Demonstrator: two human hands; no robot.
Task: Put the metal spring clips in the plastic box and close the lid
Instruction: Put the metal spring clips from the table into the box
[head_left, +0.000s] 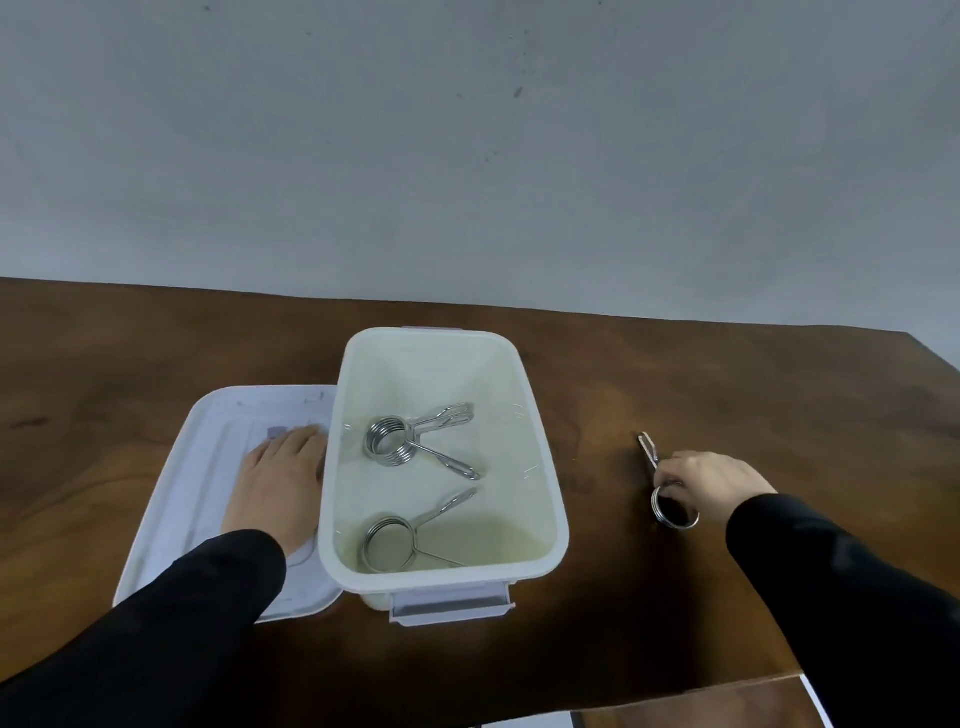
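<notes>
An open white plastic box (540, 452) stands in the middle of the wooden table. Two metal spring clips lie inside it: one (410, 441) near the middle, another (400, 538) at the near end. The pale lid (208, 452) lies flat on the table, touching the box's left side. My left hand (280, 478) rests flat on the lid, fingers together, holding nothing. A third spring clip (670, 506) lies on the table to the right of the box. My right hand (711, 486) has its fingers closed around that clip's coil; the handles point away from me.
The brown wooden table (727, 395) ends at a far edge against a grey wall and at a near edge by my right sleeve. A purple latch (449, 605) hangs open on the box's near end, and another (431, 329) sits at its far end.
</notes>
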